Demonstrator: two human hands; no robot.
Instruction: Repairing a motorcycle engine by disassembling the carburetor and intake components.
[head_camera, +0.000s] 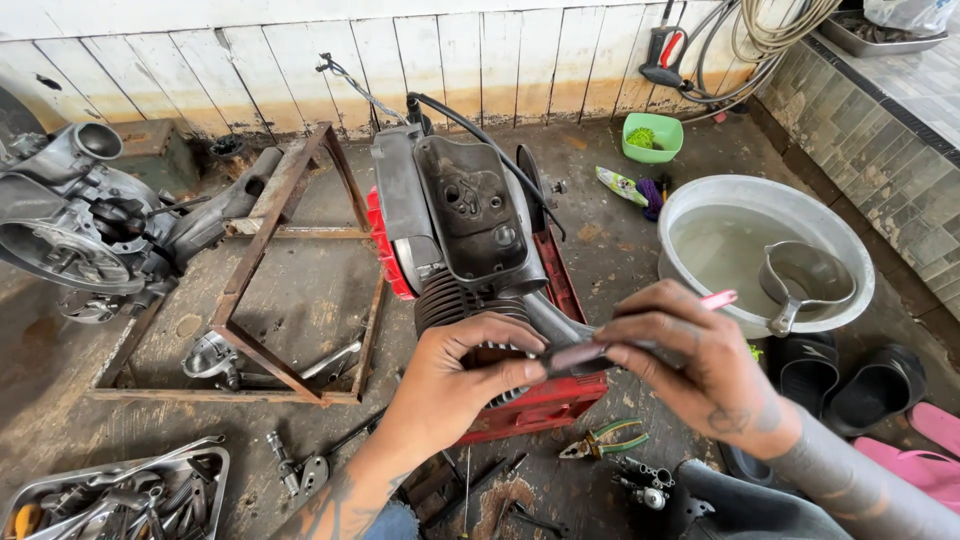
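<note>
A small engine (470, 250) is sitting at the centre of the frame on a grimy concrete floor (300, 290), its dark, greasy metal housing, ribbed cooling fins and red plastic casing facing the camera, a black cable looping off its top. The left hand (455, 375) is pressing against the finned part at lower centre, fingers curled and closed on the near end of a thin pink-handled tool (640, 335). The right hand (690, 360) is pinching the same tool farther along, fingers together around it, with the pink tip poking out toward the upper right.

A rusty rectangular metal frame (290, 260) is lying just left of the engine, with a wrench inside it. A bare grey engine casing (80, 220) is resting at the far left. A tray of tools (120, 495) is filling the lower left corner. Green-handled pliers (605, 442) are lying near the red casing at lower centre. At right, a round metal basin (765, 245) is holding cloudy water and a metal scoop, with black sandals (850, 380) just below it. A small green bowl (652, 135) is standing near the whitewashed plank wall at top.
</note>
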